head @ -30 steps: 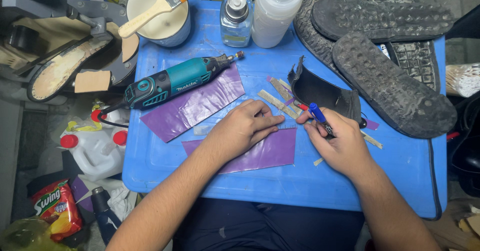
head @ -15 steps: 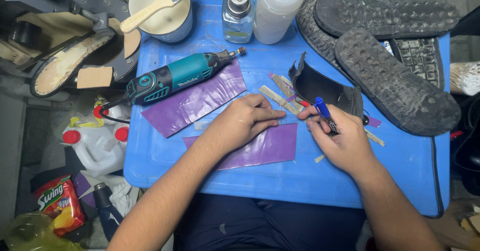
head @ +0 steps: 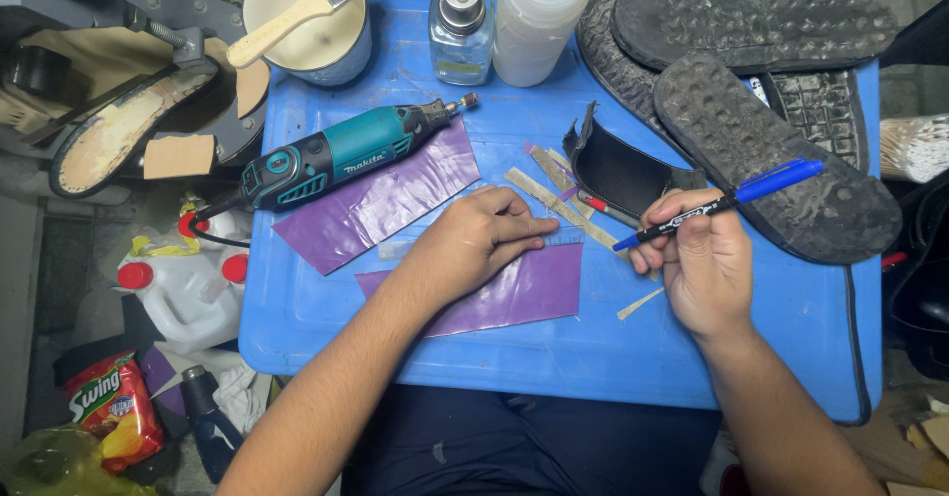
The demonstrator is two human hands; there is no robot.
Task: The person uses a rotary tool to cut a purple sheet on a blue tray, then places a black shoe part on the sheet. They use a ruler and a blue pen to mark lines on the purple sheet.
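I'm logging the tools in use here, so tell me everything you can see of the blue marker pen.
The marker pen is slim, with a black barrel carrying white print, a blue cap posted on its far end and a blue tip. It looks like plastic. The right hand grips it around the middle, tilted so the tip points down-left just above the blue tabletop, near the edge of the purple sheet that the left hand presses flat. Whether the tip touches anything is unclear.

Glossy purple plastic sheet [head: 494, 293] lies on smooth blue plastic lid [head: 326, 308]; rough rubber soles [head: 771, 150].

Red-yellow snack bag [head: 114, 407], floor, lower left
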